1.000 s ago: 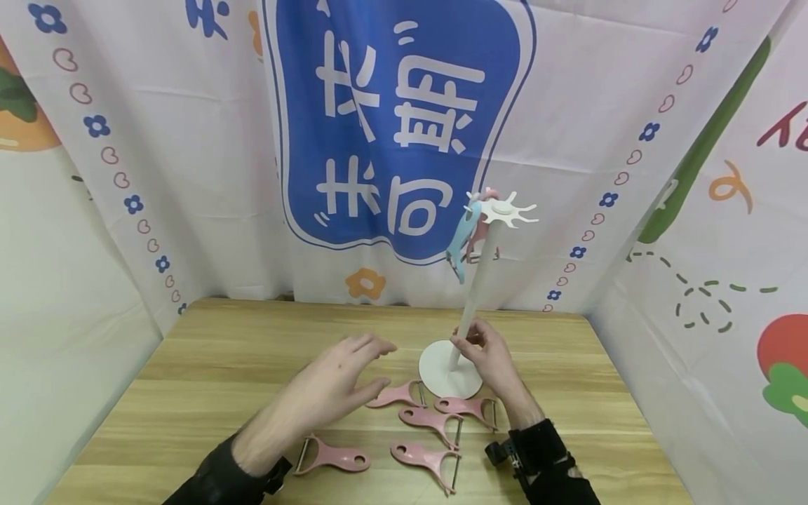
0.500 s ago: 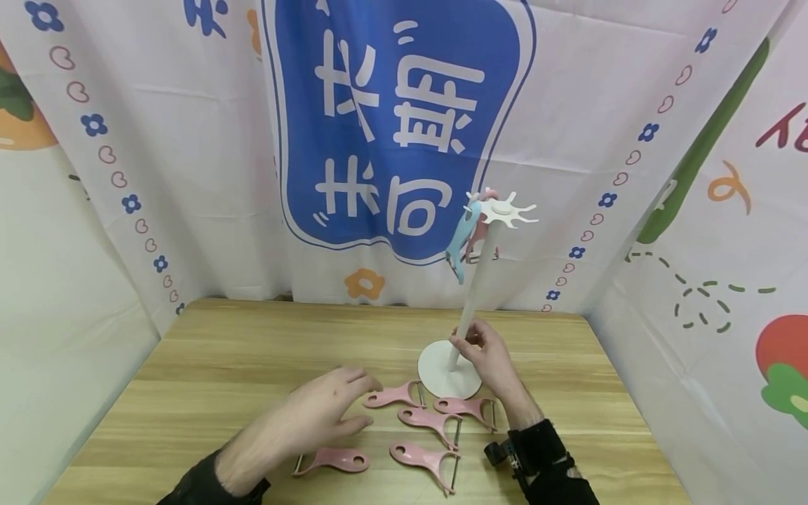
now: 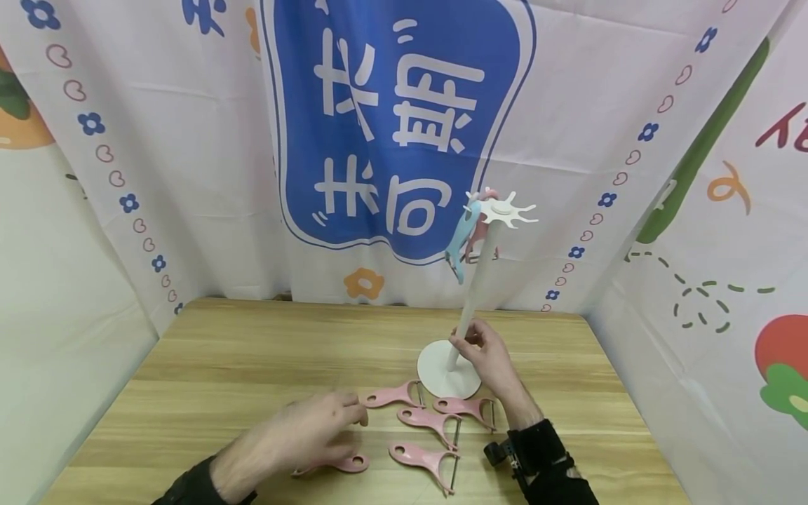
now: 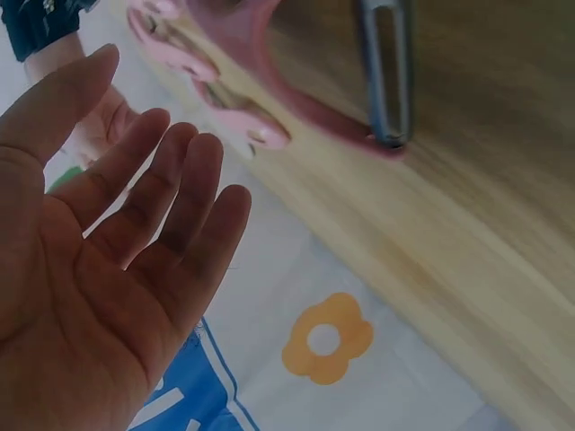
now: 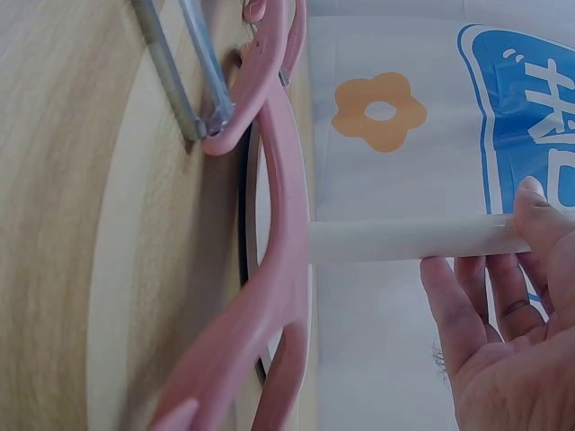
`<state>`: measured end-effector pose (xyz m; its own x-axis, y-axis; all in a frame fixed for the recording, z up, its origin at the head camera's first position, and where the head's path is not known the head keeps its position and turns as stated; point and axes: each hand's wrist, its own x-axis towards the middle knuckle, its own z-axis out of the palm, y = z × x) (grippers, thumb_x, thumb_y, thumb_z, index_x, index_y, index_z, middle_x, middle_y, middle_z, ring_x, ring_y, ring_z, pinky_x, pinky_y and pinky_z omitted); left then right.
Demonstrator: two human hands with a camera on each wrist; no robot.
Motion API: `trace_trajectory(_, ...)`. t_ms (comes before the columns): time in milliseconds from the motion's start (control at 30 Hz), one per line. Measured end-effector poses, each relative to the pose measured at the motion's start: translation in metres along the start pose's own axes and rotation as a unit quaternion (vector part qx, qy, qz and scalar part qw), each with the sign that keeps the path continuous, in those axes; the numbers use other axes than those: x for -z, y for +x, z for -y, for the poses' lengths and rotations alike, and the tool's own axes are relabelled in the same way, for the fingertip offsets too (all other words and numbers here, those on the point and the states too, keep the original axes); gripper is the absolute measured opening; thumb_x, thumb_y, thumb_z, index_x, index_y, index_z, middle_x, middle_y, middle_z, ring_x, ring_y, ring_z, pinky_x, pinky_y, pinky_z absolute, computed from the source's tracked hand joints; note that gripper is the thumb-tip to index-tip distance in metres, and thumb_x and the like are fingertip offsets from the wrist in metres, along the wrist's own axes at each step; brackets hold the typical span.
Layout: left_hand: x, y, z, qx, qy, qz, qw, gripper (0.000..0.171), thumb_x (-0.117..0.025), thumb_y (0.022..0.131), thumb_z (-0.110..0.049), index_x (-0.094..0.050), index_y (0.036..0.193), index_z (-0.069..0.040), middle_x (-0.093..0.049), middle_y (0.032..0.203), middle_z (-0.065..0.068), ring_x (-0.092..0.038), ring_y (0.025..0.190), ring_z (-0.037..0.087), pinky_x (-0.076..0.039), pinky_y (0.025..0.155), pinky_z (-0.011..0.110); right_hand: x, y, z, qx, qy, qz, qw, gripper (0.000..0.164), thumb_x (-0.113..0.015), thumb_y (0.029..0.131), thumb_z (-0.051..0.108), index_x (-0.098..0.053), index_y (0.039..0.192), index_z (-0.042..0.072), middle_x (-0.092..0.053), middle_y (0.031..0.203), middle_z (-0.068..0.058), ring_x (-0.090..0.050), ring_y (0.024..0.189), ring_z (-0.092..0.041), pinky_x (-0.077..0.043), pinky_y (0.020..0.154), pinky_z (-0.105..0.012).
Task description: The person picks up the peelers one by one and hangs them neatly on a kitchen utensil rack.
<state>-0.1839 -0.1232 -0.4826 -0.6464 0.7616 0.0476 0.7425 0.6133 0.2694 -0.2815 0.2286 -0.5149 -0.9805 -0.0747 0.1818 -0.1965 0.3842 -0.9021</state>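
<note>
My right hand [image 3: 492,358] holds the white pole [image 5: 395,241] of a stand low down, with thumb and fingers on either side. The stand's round base [image 3: 442,382] rests on the table. A blue peeler [image 3: 463,231] and a pink peeler [image 3: 480,231] hang from its hooked top [image 3: 501,209]. Over the front left of the table is my left hand [image 3: 309,428], holding nothing, its fingers loosely bent in the left wrist view. It partly covers a pink peeler [image 3: 353,463] lying below it; whether they touch I cannot tell.
Several pink peelers lie near the base: one at the front [image 3: 419,456], one in the middle [image 3: 426,418], another to the right [image 3: 463,407] and one by the left hand [image 3: 391,396]. Behind the wooden table [image 3: 252,344] hangs a printed curtain [image 3: 221,175].
My left hand has moved down and towards me, away from the stand, and now covers part of the front left peeler. The right hand stays on the pole.
</note>
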Motion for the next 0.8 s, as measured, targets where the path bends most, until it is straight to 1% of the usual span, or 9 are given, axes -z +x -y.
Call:
trace_trajectory(100,-0.004,-0.002,0.002,-0.008,-0.008,0.016,0.9998,0.034,-0.078,0.09,-0.044,-0.071,0.11,-0.018,-0.062,0.098,-0.009,-0.054,0.083,0.001,-0.054,0.069,0.025,0.0,0.0,0.001,-0.003,-0.001,0.0,1.0,0.027,-0.073,0.096,0.037,-0.067,0.113,0.016,-0.066,0.107,-0.007,-0.063,0.104,-0.027,-0.061,0.087,-0.041)
trace_trajectory(200,-0.008,-0.005,0.005,-0.01,-0.013,0.031,0.9994,0.033,-0.079,0.088,-0.042,-0.07,0.108,-0.018,-0.06,0.094,-0.01,-0.049,0.078,-0.001,-0.051,0.066,0.022,0.0,0.0,0.001,-0.006,0.0,0.001,1.0,0.026,-0.072,0.097,0.036,-0.067,0.113,0.016,-0.066,0.108,-0.007,-0.063,0.105,-0.027,-0.061,0.088,-0.041)
trace_trajectory(333,-0.014,-0.008,0.008,-0.005,-0.009,0.044,0.999,0.031,-0.082,0.085,-0.039,-0.068,0.104,-0.02,-0.056,0.088,-0.012,-0.045,0.073,0.0,-0.045,0.06,0.02,0.0,0.0,0.001,-0.007,0.0,0.001,1.0,0.026,-0.072,0.097,0.036,-0.067,0.113,0.016,-0.065,0.108,-0.007,-0.062,0.105,-0.027,-0.061,0.088,-0.042)
trace_trajectory(433,-0.017,-0.01,0.009,0.003,-0.002,0.054,0.9986,0.031,-0.085,0.081,-0.037,-0.066,0.102,-0.022,-0.054,0.087,-0.013,-0.044,0.072,0.0,-0.042,0.057,0.02,0.0,0.0,0.001,-0.006,-0.001,0.001,1.0,0.026,-0.072,0.097,0.036,-0.067,0.113,0.016,-0.066,0.108,-0.006,-0.062,0.105,-0.027,-0.061,0.088,-0.043)
trace_trajectory(633,-0.019,-0.012,0.012,0.004,0.004,0.058,0.9983,0.03,-0.086,0.077,-0.023,-0.065,0.099,-0.024,-0.052,0.087,-0.014,-0.045,0.074,0.001,-0.044,0.06,0.021,0.0,0.0,0.0,-0.003,-0.005,-0.002,1.0,0.026,-0.073,0.096,0.037,-0.067,0.112,0.017,-0.066,0.107,-0.006,-0.063,0.104,-0.026,-0.06,0.087,-0.043)
trace_trajectory(733,-0.019,-0.012,0.012,-0.001,0.008,0.055,0.9984,0.029,-0.085,0.078,-0.018,-0.064,0.098,-0.023,-0.05,0.086,-0.015,-0.045,0.075,0.001,-0.045,0.062,0.021,0.0,0.0,0.0,-0.002,-0.005,-0.003,1.0,0.027,-0.073,0.096,0.037,-0.067,0.113,0.016,-0.067,0.107,-0.006,-0.063,0.104,-0.026,-0.06,0.087,-0.043)
trace_trajectory(800,-0.019,-0.012,0.013,-0.003,0.011,0.053,0.9985,0.029,-0.084,0.079,-0.018,-0.064,0.099,-0.022,-0.048,0.086,-0.016,-0.045,0.075,0.001,-0.046,0.062,0.021,0.0,0.0,0.0,-0.003,-0.006,-0.003,1.0,0.029,-0.073,0.096,0.037,-0.067,0.113,0.015,-0.067,0.107,-0.007,-0.063,0.104,-0.026,-0.06,0.088,-0.043)
